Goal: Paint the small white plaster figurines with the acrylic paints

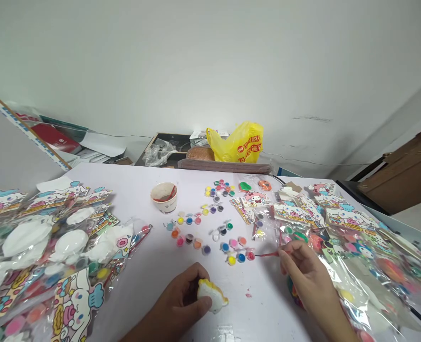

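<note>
The left hand (pixel 182 297) pinched a white figure (pixel 215 299) (likely light, stiff, brittle, best held off its yellow rim (pixel 215 287)), while the right hand (pixel 303 270) pinched a red brush (pixel 271 254).

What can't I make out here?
Head view:
- White figurine with yellow edging: partly hidden by the left hand.
- Thin red paintbrush: handle partly hidden by the right hand.
- Multicoloured painted piece: mostly behind right hand and wrist.
- Clear plastic packets: some cut off by left edge.

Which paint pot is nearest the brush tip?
The red pot, right end of the row nearest the person; that row's yellow pot and blue pot lie farther from the paintbrush.
</note>
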`<state>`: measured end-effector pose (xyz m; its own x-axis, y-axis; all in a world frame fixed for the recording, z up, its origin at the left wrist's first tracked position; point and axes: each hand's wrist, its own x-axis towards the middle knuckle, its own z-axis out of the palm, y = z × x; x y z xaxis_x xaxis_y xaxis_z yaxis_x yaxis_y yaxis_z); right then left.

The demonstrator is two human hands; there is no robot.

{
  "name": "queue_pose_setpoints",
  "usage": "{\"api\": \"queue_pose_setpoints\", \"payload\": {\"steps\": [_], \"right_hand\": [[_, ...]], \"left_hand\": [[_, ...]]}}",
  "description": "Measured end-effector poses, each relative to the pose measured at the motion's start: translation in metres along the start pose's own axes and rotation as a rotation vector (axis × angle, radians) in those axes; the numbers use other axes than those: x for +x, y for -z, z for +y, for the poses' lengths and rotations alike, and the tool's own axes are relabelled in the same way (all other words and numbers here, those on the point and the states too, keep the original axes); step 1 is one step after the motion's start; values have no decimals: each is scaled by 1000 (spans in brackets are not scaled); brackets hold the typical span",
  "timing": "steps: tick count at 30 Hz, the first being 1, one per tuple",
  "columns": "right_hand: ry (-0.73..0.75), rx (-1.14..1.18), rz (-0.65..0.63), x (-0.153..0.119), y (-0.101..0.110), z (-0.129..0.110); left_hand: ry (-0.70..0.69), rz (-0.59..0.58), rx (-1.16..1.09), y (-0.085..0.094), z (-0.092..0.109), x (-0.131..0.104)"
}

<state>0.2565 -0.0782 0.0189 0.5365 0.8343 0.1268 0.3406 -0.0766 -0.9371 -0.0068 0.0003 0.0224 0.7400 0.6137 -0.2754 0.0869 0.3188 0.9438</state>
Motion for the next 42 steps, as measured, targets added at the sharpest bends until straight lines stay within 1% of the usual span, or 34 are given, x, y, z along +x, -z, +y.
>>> {"api": "queue_pose_setpoints", "payload": {"steps": [3,12,19,27,31,36,42], "right_hand": [[1,-8,-9,1,-1,-2],[4,15,-22,0,1,3],[26,-41,-22,0,1,-2],[43,-63,-35,0,3,-6],[36,-57,-38,-2,3,-6],[38,-61,-36,-2,3,-7],[61,-61,-20,-1,4,-3]], "left_hand": [[-13,-9,-3,0,0,0],[-32,-12,67,2,-4,-2],[-35,-31,61,4,-10,-1],[-43,1,48,2,-10,-1],[-83,11,5,2,-13,0],[-96,16,-1,1,-15,1],[-89,26,-4,0,-15,1]]}}
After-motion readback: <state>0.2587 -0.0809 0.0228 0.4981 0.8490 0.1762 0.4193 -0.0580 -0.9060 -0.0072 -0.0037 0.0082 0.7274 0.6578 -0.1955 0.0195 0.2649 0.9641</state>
